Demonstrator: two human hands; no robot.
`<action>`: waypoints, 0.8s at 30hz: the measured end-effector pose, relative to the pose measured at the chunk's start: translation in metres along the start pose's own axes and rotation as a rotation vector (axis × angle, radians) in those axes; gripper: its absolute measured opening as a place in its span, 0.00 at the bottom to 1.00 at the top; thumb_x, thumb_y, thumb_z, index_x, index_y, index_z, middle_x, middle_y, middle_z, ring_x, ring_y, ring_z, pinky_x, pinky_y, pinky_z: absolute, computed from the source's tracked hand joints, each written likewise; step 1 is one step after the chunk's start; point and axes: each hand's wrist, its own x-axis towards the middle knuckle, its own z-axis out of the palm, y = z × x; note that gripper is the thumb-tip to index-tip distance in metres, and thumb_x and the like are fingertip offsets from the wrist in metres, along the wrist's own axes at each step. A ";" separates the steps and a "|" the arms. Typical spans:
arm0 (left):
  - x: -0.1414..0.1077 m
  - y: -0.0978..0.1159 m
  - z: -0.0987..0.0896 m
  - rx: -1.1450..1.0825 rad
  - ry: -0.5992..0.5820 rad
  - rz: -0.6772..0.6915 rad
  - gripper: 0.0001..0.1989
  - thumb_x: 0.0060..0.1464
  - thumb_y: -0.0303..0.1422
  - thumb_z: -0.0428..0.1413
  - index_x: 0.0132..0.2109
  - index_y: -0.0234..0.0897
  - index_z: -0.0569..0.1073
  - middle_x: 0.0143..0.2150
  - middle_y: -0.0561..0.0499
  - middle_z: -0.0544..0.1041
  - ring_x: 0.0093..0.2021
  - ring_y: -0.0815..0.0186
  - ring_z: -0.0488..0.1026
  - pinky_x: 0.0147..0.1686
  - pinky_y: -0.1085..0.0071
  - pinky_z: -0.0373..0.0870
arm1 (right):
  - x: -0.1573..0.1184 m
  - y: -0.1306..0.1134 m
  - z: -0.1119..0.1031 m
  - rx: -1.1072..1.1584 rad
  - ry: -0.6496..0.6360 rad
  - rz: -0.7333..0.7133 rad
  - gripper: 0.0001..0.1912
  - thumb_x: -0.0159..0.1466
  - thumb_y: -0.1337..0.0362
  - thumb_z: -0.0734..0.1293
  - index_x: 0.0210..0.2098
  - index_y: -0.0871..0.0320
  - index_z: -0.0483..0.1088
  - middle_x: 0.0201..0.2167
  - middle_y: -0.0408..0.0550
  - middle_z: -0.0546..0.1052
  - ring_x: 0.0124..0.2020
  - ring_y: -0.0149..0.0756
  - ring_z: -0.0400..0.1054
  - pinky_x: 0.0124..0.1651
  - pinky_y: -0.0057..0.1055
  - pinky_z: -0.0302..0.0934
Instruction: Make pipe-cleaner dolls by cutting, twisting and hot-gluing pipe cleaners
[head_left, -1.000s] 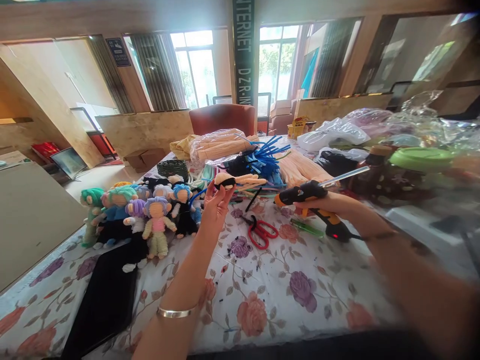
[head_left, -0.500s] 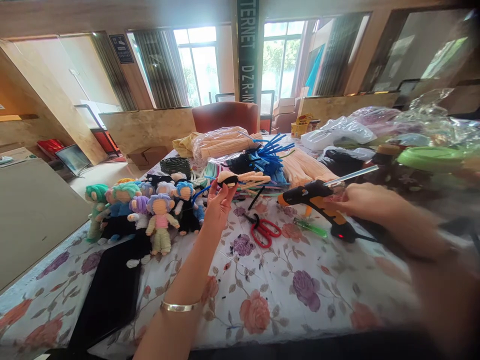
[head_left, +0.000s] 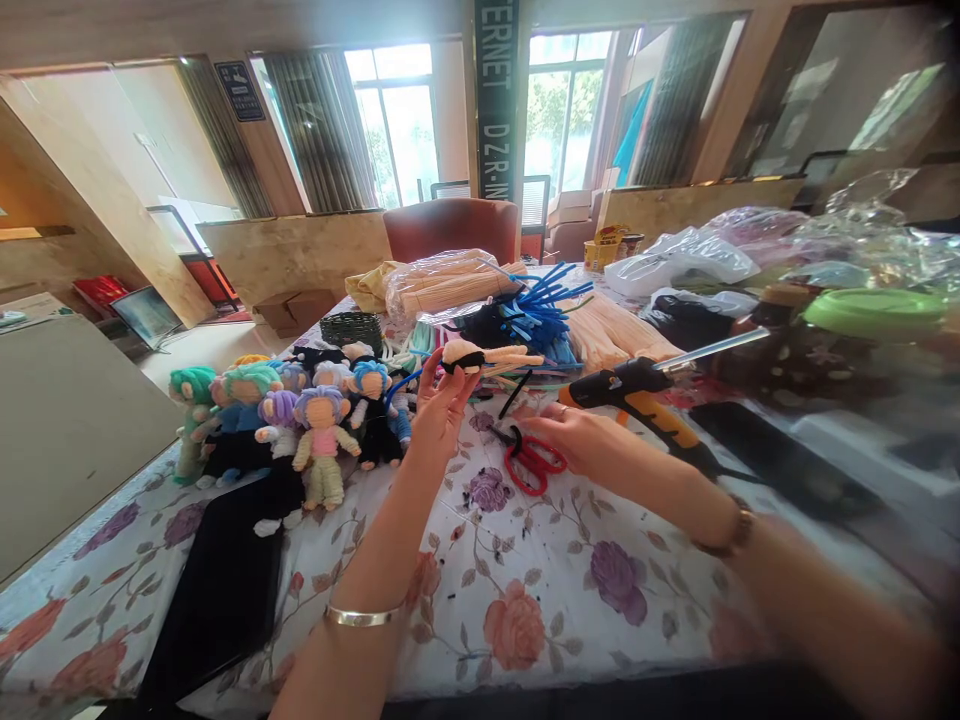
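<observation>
My left hand (head_left: pixel 442 415) is closed on a small doll part (head_left: pixel 466 357) of peach pipe cleaner with a black band, held above the table with peach lengths pointing right. My right hand (head_left: pixel 581 435) is empty, its fingers stretched leftward just above the handles of red-handled scissors (head_left: pixel 534 465); I cannot tell whether it touches them. A black and orange glue gun (head_left: pixel 660 415) stands behind the right hand, with a clear glue stick (head_left: pixel 716 347) in its rear. A short black pipe cleaner (head_left: pixel 515 394) lies beyond the scissors.
Finished pipe-cleaner dolls (head_left: pixel 322 440) crowd the left, beside a black tablet-like slab (head_left: pixel 217 590). Blue pipe cleaners (head_left: pixel 536 310) and peach bundles (head_left: pixel 611 335) lie at the back. Plastic bags (head_left: pixel 682 262) and a green-lidded container (head_left: pixel 874 312) stand right. Floral cloth (head_left: pixel 555 560) covers the table.
My right hand has let go of the glue gun and moved left and toward me, to the scissors. The left hand still holds the doll part, hardly moved.
</observation>
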 end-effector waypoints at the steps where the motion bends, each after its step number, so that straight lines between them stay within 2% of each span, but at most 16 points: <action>1: 0.000 0.000 0.000 0.006 -0.008 0.009 0.23 0.47 0.20 0.60 0.50 0.43 0.70 0.48 0.50 0.76 0.56 0.58 0.70 0.46 0.69 0.73 | 0.000 0.002 0.006 -0.082 -0.039 -0.066 0.24 0.58 0.77 0.60 0.51 0.52 0.69 0.46 0.51 0.75 0.43 0.38 0.73 0.44 0.31 0.66; 3: 0.001 -0.001 -0.001 0.014 -0.028 0.026 0.24 0.46 0.21 0.61 0.49 0.43 0.71 0.46 0.51 0.77 0.54 0.59 0.71 0.48 0.68 0.73 | 0.001 0.007 0.017 -0.263 -0.115 -0.169 0.30 0.58 0.81 0.57 0.56 0.53 0.65 0.56 0.54 0.69 0.51 0.41 0.69 0.50 0.36 0.65; 5: 0.002 -0.002 -0.002 0.021 -0.054 0.040 0.24 0.44 0.22 0.62 0.50 0.43 0.71 0.44 0.51 0.78 0.52 0.60 0.73 0.49 0.67 0.72 | 0.001 0.013 0.024 -0.368 -0.161 -0.224 0.29 0.58 0.82 0.56 0.56 0.55 0.65 0.59 0.58 0.65 0.55 0.45 0.66 0.51 0.42 0.65; 10: 0.002 -0.005 -0.005 0.036 -0.127 0.043 0.25 0.43 0.23 0.64 0.50 0.42 0.71 0.40 0.51 0.79 0.44 0.63 0.77 0.49 0.66 0.72 | 0.001 0.015 0.026 -0.366 -0.157 -0.245 0.24 0.59 0.82 0.56 0.50 0.59 0.69 0.56 0.58 0.68 0.58 0.42 0.63 0.53 0.38 0.65; 16: 0.002 -0.006 -0.007 0.049 -0.164 0.038 0.27 0.42 0.25 0.64 0.51 0.43 0.70 0.41 0.51 0.78 0.47 0.61 0.76 0.51 0.65 0.70 | 0.005 0.013 0.021 -0.355 -0.165 -0.245 0.18 0.60 0.80 0.56 0.43 0.59 0.69 0.48 0.54 0.73 0.50 0.39 0.68 0.51 0.38 0.66; 20: 0.004 -0.008 -0.010 0.055 -0.202 0.053 0.28 0.41 0.26 0.65 0.51 0.44 0.71 0.42 0.50 0.78 0.47 0.61 0.76 0.52 0.63 0.70 | 0.007 0.014 0.021 -0.307 -0.093 -0.253 0.13 0.63 0.76 0.56 0.41 0.59 0.69 0.47 0.54 0.73 0.49 0.42 0.68 0.51 0.41 0.64; 22: 0.004 -0.008 -0.011 0.054 -0.222 0.063 0.28 0.40 0.26 0.65 0.51 0.44 0.71 0.42 0.50 0.78 0.46 0.61 0.76 0.52 0.62 0.70 | 0.007 0.011 0.020 -0.213 -0.025 -0.203 0.11 0.65 0.73 0.56 0.38 0.58 0.68 0.41 0.53 0.75 0.45 0.41 0.70 0.48 0.39 0.64; 24: 0.003 -0.008 -0.010 0.057 -0.237 0.071 0.27 0.40 0.26 0.66 0.50 0.44 0.72 0.42 0.51 0.78 0.45 0.62 0.76 0.51 0.62 0.71 | 0.006 0.006 0.018 -0.074 0.045 -0.091 0.09 0.66 0.69 0.56 0.38 0.57 0.67 0.35 0.50 0.76 0.37 0.38 0.70 0.41 0.35 0.65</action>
